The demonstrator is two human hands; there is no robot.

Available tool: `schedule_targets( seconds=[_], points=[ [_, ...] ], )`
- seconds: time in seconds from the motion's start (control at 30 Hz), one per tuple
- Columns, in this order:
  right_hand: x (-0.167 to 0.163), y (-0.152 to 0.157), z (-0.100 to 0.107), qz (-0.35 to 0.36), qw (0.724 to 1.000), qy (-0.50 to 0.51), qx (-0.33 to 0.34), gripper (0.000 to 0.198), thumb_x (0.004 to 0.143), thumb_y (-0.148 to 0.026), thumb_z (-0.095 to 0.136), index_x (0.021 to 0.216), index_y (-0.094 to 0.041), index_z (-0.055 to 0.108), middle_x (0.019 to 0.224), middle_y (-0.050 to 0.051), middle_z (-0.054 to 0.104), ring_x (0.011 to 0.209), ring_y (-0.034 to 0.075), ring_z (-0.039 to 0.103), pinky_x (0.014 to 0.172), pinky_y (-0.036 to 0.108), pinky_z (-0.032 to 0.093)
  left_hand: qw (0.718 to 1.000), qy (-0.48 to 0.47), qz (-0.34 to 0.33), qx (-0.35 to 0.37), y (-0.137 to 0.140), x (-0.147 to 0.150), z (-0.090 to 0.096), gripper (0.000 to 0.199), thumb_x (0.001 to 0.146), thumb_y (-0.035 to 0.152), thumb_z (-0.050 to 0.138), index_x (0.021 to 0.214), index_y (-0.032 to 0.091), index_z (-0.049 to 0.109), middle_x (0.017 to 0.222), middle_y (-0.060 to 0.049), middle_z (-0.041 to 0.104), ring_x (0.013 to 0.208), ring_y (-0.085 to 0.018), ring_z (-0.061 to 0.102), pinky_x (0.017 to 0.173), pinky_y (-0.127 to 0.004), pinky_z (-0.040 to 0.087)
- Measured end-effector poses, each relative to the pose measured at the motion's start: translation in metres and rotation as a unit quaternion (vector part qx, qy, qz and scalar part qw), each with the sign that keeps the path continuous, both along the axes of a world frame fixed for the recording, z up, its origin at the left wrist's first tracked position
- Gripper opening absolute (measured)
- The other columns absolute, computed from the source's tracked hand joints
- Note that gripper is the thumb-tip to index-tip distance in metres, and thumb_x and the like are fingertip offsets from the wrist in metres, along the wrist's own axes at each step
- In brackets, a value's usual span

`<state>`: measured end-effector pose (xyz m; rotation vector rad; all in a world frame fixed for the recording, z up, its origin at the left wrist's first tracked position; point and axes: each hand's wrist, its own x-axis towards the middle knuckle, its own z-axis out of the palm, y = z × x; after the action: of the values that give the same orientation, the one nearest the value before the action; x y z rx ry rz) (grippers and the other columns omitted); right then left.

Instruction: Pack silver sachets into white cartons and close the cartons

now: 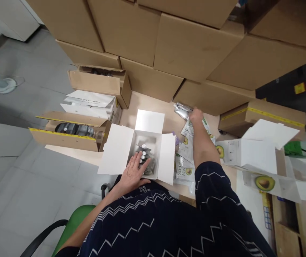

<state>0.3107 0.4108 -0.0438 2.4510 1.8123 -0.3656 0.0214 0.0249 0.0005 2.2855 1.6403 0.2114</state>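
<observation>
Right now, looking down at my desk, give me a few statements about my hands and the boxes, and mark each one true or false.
1. The left hand rests in the open white box. True.
2. The right hand holds a pair of scissors. False: it reaches onto silver packets.
3. Brown cartons are stacked behind the desk. True.
4. The white box is closed. False: its flaps are open and small vials show inside.

Grey tiled floor [29,200], green chair [74,219]
</observation>
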Motion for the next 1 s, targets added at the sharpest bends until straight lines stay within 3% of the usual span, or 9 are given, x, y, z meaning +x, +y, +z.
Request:
schedule_targets(
  seconds=[0.1, 0.23, 0.37, 0.43, 0.53, 0.67, 0.8, 0.9, 1.0],
  points=[
    [0.006, 0.000, -0.021, 0.007, 1.000, -0.019, -0.018, 0.043, 0.094, -0.022, 0.052, 0.136, -0.014, 0.057, 0.130, 0.024, 0.060, 0.119, 0.034, 0.058, 0.095, 0.045, 0.047, 1.000, 0.002, -0.006, -0.002, -0.001, 0.000, -0.001, 0.101, 0.073, 0.065, 0.072, 0.155, 0.025, 0.029, 0.165, -0.023, 0.009, 0.150, -0.044, 0.018, 0.116, -0.059, 0.033],
    [0.004, -0.006, -0.031, 0.038, 0.998, -0.040, 0.004, 0.040, 0.095, -0.009, 0.036, 0.122, -0.010, 0.066, 0.122, 0.025, 0.062, 0.119, 0.034, 0.054, 0.097, 0.051, 0.043, 1.000, 0.006, -0.006, -0.007, 0.000, 0.000, 0.000, 0.101, 0.074, 0.067, 0.070, 0.156, 0.026, 0.028, 0.165, -0.022, 0.010, 0.150, -0.044, 0.019, 0.116, -0.059, 0.033],
    [0.007, -0.013, -0.022, 0.069, 0.997, -0.023, 0.038, 0.036, 0.097, -0.018, 0.038, 0.114, -0.016, 0.070, 0.123, 0.022, 0.058, 0.121, 0.032, 0.046, 0.098, 0.053, 0.039, 1.000, 0.006, -0.009, -0.004, 0.002, 0.000, 0.001, 0.100, 0.074, 0.066, 0.071, 0.155, 0.025, 0.030, 0.165, -0.023, 0.012, 0.149, -0.045, 0.021, 0.115, -0.059, 0.034],
    [0.010, -0.018, -0.014, 0.074, 0.993, 0.020, 0.086, 0.033, 0.097, -0.027, 0.041, 0.110, -0.019, 0.070, 0.128, 0.019, 0.054, 0.117, 0.030, 0.047, 0.097, 0.052, 0.040, 1.000, -0.002, -0.008, 0.000, 0.002, -0.001, 0.002, 0.099, 0.074, 0.066, 0.071, 0.155, 0.024, 0.031, 0.165, -0.023, 0.012, 0.149, -0.046, 0.022, 0.114, -0.060, 0.035],
    [0.013, -0.029, 0.002, 0.133, 0.975, 0.105, 0.143, 0.029, 0.093, -0.027, 0.044, 0.105, -0.017, 0.069, 0.123, 0.016, 0.056, 0.110, 0.025, 0.052, 0.097, 0.046, 0.044, 1.000, -0.028, 0.000, 0.000, 0.003, -0.001, 0.005, 0.094, 0.078, 0.067, 0.066, 0.154, 0.024, 0.032, 0.165, -0.021, 0.010, 0.149, -0.045, 0.020, 0.115, -0.060, 0.034],
    [0.013, -0.048, 0.034, 0.214, 0.927, 0.189, 0.244, 0.030, 0.096, -0.029, 0.039, 0.101, -0.019, 0.066, 0.105, 0.012, 0.063, 0.107, 0.023, 0.056, 0.097, 0.041, 0.045, 0.997, -0.067, 0.020, -0.014, 0.006, -0.001, 0.012, 0.085, 0.084, 0.066, 0.059, 0.154, 0.024, 0.033, 0.166, -0.018, 0.007, 0.150, -0.045, 0.016, 0.115, -0.062, 0.033],
    [0.005, -0.076, 0.091, 0.240, 0.865, 0.246, 0.367, 0.034, 0.100, -0.039, 0.036, 0.102, -0.022, 0.065, 0.100, 0.009, 0.065, 0.099, 0.023, 0.060, 0.092, 0.044, 0.048, 0.996, -0.084, 0.036, -0.019, 0.012, 0.002, 0.020, 0.077, 0.089, 0.061, 0.055, 0.153, 0.024, 0.034, 0.166, -0.017, 0.003, 0.152, -0.045, 0.009, 0.117, -0.063, 0.029],
    [-0.010, -0.102, 0.142, 0.272, 0.838, 0.276, 0.384, 0.035, 0.102, -0.044, 0.036, 0.107, -0.024, 0.065, 0.103, 0.007, 0.066, 0.097, 0.021, 0.062, 0.089, 0.041, 0.050, 0.995, -0.084, 0.045, -0.019, 0.019, 0.004, 0.024, 0.073, 0.091, 0.059, 0.053, 0.153, 0.024, 0.034, 0.166, -0.016, 0.002, 0.152, -0.044, 0.005, 0.118, -0.063, 0.025],
    [-0.033, -0.129, 0.181, 0.350, 0.820, 0.298, 0.341, 0.033, 0.102, -0.043, 0.039, 0.107, -0.024, 0.065, 0.103, 0.005, 0.068, 0.094, 0.019, 0.063, 0.086, 0.038, 0.050, 0.995, -0.067, 0.060, -0.036, 0.026, 0.008, 0.024, 0.070, 0.093, 0.057, 0.051, 0.152, 0.023, 0.037, 0.165, -0.018, 0.008, 0.152, -0.045, 0.005, 0.118, -0.065, 0.024]
  ],
)
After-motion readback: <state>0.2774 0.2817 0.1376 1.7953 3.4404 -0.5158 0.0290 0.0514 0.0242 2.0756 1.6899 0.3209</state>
